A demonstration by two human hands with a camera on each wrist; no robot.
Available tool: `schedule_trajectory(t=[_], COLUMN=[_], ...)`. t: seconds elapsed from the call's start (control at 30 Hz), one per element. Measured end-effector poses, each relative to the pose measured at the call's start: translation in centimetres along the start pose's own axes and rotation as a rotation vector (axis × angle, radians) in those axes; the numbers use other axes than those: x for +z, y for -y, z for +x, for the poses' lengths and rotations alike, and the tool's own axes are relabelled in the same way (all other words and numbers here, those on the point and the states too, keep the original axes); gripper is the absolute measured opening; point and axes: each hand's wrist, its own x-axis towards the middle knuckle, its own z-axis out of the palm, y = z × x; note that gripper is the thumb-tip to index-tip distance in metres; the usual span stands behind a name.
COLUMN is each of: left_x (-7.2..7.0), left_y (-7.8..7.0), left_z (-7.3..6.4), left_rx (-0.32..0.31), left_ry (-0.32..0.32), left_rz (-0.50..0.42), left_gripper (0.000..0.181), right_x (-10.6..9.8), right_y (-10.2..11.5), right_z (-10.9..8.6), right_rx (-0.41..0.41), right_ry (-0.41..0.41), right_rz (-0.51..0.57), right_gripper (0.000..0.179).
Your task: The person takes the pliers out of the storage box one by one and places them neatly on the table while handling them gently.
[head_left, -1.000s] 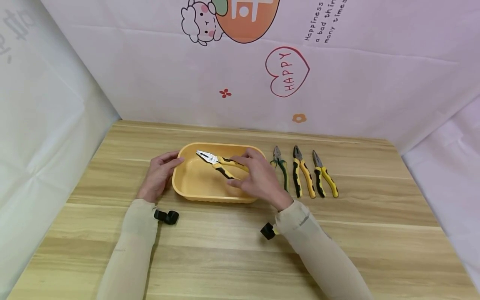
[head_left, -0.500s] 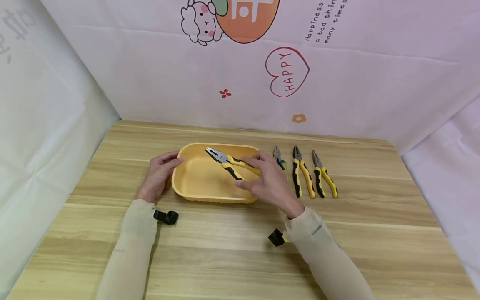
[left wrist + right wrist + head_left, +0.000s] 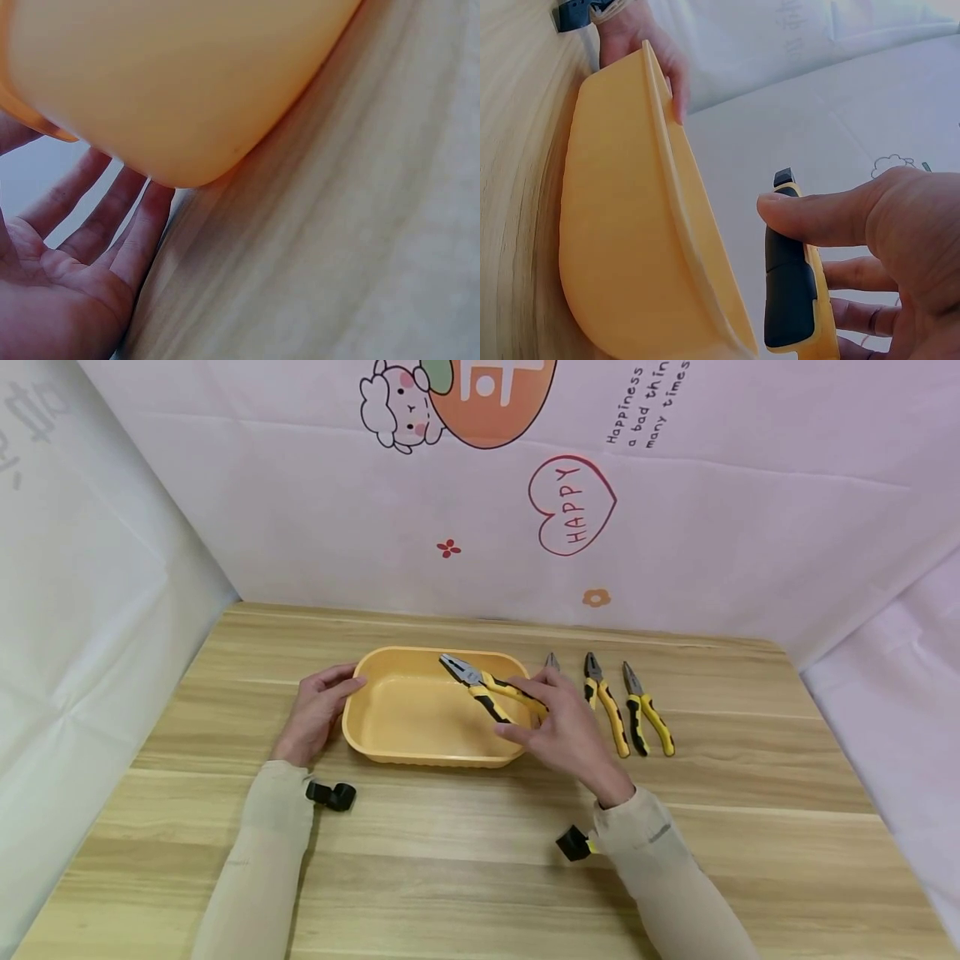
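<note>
My left hand (image 3: 315,717) grips the left end of a yellow plastic basin (image 3: 408,727), thumb over the rim. In the left wrist view its fingers (image 3: 90,232) lie against the basin's outer wall. My right hand (image 3: 572,731) holds a pair of combination pliers (image 3: 467,673) by yellow-and-black handles, above the basin's right part. The metal jaws point up and left, with the handles spread. The right wrist view shows the thumb on a black grip pad of the pliers (image 3: 789,289), higher than the basin's rim.
Right of the basin, more pliers lie in a row on the wooden table (image 3: 450,877). One pair (image 3: 552,660) is mostly hidden by my right hand. Beside it are yellow-and-black pliers (image 3: 615,718) and needle-nose pliers (image 3: 657,725). A printed white sheet (image 3: 337,543) rises behind.
My right hand has moved right with the pliers, from over the basin's middle toward its right end, now covering part of the row. My left hand stays at the basin's left end.
</note>
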Motion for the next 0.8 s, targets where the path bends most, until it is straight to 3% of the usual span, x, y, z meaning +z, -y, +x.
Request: schedule_trajectory(t=[0.8], left_x=[0.0], left_y=[0.0], left_z=[0.1], left_rx=[0.001], left_ry=[-0.004], left_rz=[-0.006], left_gripper=[0.051], right_x=[-1.8], right_y=[-2.9], right_z=[-1.9], right_rx=[0.05], right_ry=[-0.054], right_rz=[-0.038], right_gripper=[0.062])
